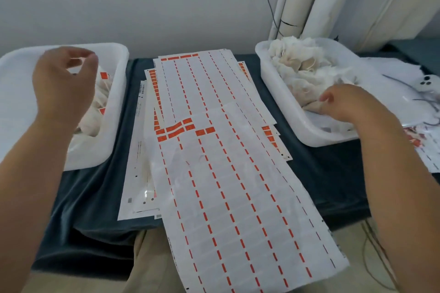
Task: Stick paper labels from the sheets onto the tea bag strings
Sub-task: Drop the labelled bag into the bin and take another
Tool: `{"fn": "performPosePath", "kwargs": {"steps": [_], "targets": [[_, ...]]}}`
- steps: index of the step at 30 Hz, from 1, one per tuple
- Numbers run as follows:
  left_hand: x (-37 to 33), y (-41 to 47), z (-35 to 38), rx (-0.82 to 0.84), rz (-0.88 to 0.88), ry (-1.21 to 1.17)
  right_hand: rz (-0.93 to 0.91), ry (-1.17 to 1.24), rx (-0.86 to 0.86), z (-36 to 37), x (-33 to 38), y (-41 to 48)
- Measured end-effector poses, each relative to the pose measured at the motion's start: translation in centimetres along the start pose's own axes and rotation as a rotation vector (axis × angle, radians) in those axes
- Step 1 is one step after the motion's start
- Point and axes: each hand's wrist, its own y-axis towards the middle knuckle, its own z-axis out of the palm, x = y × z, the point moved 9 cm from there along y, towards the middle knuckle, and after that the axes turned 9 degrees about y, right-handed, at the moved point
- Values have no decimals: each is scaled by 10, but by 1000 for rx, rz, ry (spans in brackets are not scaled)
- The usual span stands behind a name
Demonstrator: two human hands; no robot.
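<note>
The label sheets [214, 150] lie mid-bench [321, 173], the front sheet hanging over the near edge. The left hand [64, 78] hovers over the left tray [116, 102], blurred. The right hand [352, 107] reaches the tea bags [304, 66] in the right tray [269, 78], fingers curled. I cannot tell either grip.

Label sheets [214, 150] between two trays (left [114, 93], right [269, 83])

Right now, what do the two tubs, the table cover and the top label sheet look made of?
Left tub and right tub: white plastic, likely; smooth, rounded moulded rims, slightly translucent. Table cover: dark blue fabric, matte; it folds and drapes at the edge. Top label sheet: paper backing with a faint sheen, probably release liner; it bends over the table edge.
</note>
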Motion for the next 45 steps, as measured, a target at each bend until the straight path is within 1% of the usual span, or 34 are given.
{"fn": "performPosePath", "kwargs": {"steps": [1, 2, 4, 6, 8, 9, 11, 12, 14, 17, 18, 20, 23, 26, 29, 32, 35, 37, 39, 41, 43, 45], "targets": [[-12, -8, -2, 7, -4, -36, 83, -135, 82, 7, -18, 8], [-24, -18, -1, 23, 1, -73, 148, -218, 137, 14, -32, 12], [-52, -42, 3, 62, 60, -150, 225, -272, 163, 22, -50, 14], [-74, -69, 14, 130, 116, -203, 217, -272, 130, 25, -56, 18], [-86, -96, 33, 239, 116, -224, 172, -238, 98, 24, -54, 21], [-89, -110, 44, 293, 112, -230, 168, -242, 122, 26, -53, 22], [-93, -137, 68, 404, 101, -254, 228, -290, 212, 33, -55, 18], [-94, -150, 79, 456, 83, -272, 255, -316, 230, 36, -56, 16], [-94, -174, 95, 538, 42, -305, 239, -377, 176, 34, -51, 17], [-87, -204, 110, 606, -7, -317, 137, -401, -33, 13, -43, 21], [-83, -211, 112, 618, -17, -316, 100, -359, -112, 3, -40, 19], [-78, -220, 113, 640, -23, -301, -11, -197, -227, -15, -30, 8], [-80, -225, 108, 652, -14, -287, -180, 181, -317, -36, -9, -25], [-101, -224, 95, 629, 61, -302, -224, 602, -337, -46, 16, -66], [-137, -231, 80, 616, 215, -362, -262, 849, -279, -36, 48, -102], [-165, -245, 83, 665, 357, -267, -316, 958, -169, -10, 83, -134], [-180, -259, 97, 721, 417, -228, -360, 991, 9, 31, 114, -165], [-172, -259, 105, 719, 351, -274, -395, 1012, 111, 56, 129, -180], [-155, -253, 106, 701, 217, -325, -391, 1016, 191, 74, 136, -187], [-137, -252, 111, 741, 81, -414, -384, 1021, 270, 85, 137, -190], [-129, -256, 113, 820, 2, -532, -364, 1000, 271, 87, 133, -191], [-131, -260, 108, 895, -22, -602, -347, 1050, 272, 86, 131, -191]]}}
